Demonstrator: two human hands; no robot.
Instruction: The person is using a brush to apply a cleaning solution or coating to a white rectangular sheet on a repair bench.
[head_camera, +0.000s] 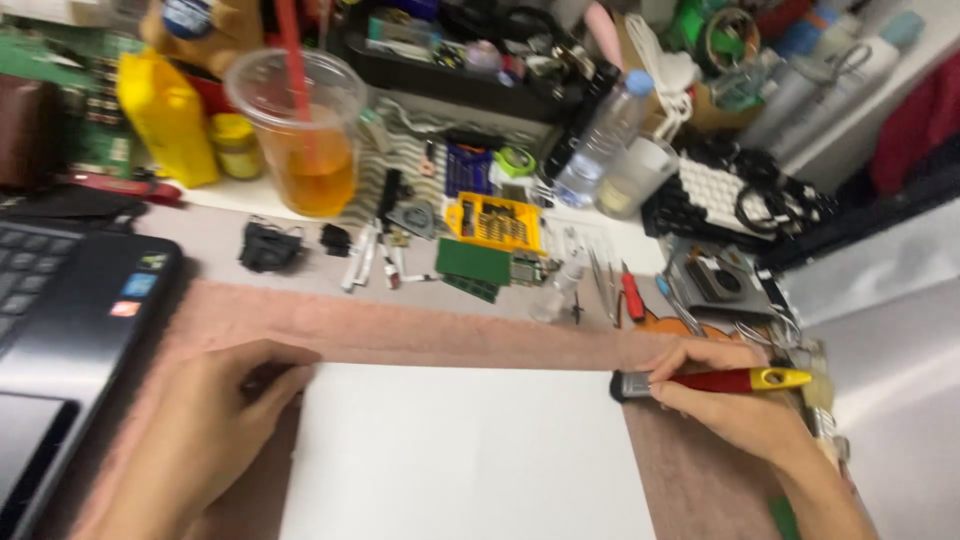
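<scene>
Desk, seen from beside the worker:

- Right hand (735, 400): fingers pinched round a red tool (720, 381) w/ yellow end, held flat at the right edge of the white sheet (465, 455).
- Left hand (205, 425): fingers curled at the sheet's top-left corner; can't tell if it grips anything.
- White sheet: lies on pink cloth (420, 335), centre of desk.
- Laptop (70, 320): far left, just beside the left hand.
- Behind the cloth: plastic cup (300, 130) w/ orange drink & red straw, yellow bit case (497, 222), green circuit board (473, 262), water bottle (603, 140), red screwdriver (633, 297).
</scene>
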